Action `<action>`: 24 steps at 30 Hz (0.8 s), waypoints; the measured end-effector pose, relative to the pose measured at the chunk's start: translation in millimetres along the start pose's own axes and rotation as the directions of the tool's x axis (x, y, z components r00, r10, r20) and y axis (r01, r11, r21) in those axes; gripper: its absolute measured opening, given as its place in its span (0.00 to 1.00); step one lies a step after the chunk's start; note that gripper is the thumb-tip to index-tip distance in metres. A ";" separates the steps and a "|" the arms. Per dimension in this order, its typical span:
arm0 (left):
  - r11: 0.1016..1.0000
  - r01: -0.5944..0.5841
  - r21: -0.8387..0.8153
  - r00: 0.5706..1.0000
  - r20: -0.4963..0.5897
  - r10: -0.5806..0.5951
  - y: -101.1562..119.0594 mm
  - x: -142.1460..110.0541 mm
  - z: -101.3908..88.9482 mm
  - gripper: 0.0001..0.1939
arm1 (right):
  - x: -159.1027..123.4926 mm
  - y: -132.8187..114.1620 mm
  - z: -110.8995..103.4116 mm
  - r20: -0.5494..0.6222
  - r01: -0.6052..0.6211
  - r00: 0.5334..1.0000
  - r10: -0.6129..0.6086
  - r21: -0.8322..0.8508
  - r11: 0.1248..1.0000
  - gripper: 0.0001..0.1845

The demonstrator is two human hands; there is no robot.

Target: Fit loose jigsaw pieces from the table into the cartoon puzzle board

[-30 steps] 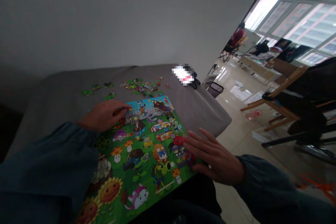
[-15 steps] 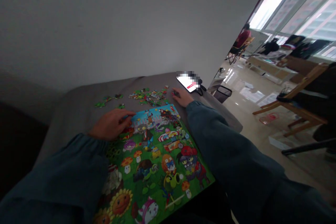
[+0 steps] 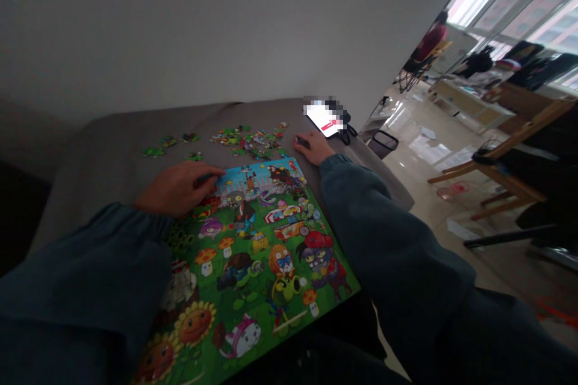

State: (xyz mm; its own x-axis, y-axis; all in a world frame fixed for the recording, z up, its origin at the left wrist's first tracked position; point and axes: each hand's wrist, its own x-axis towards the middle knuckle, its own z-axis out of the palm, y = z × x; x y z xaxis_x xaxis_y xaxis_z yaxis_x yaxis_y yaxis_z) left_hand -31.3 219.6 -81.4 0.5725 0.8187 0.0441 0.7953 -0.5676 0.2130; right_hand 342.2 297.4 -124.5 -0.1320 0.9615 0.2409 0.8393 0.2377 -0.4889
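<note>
A cartoon jigsaw board (image 3: 253,240) with a green picture and a blue strip along its far edge lies in front of me, its near edge tilted over the table's front. My left hand (image 3: 178,188) rests on its far left corner, index finger stretched along the edge and thumb apart from it. Just beyond the far right corner, my right hand (image 3: 312,147) touches the table with fingers pinched around a small dark and red puzzle piece, mostly hidden. Loose puzzle pieces (image 3: 253,139) lie in a heap beyond the board, and several more (image 3: 169,141) are scattered to the left.
A lit phone (image 3: 324,118) with a black strap lies at the table's (image 3: 108,144) far right, near the wall (image 3: 203,30). Right of the table are a black bin (image 3: 383,143) and a wooden chair (image 3: 510,156) on a shiny floor. Someone in red sits far back.
The camera view has shifted, so the board, pieces and phone appear higher and slightly displaced. Both hands keep nearly the same places by the board's far corners.
</note>
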 end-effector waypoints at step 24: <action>0.999 -0.034 0.012 0.998 -0.046 0.035 11.7 -5.7 0.4 0.23 | -218.1 -89.9 -86.2 0.574 0.102 0.773 -0.272 0.311 0.945 0.10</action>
State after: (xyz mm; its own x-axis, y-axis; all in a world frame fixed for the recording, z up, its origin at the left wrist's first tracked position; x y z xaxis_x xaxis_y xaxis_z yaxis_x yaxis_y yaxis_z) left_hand -25.2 208.2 -79.5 0.5902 0.8015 0.0962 0.7773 -0.5965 0.2001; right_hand 341.0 54.4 -60.8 -0.6326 0.7574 -0.1619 0.6159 0.3652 -0.6980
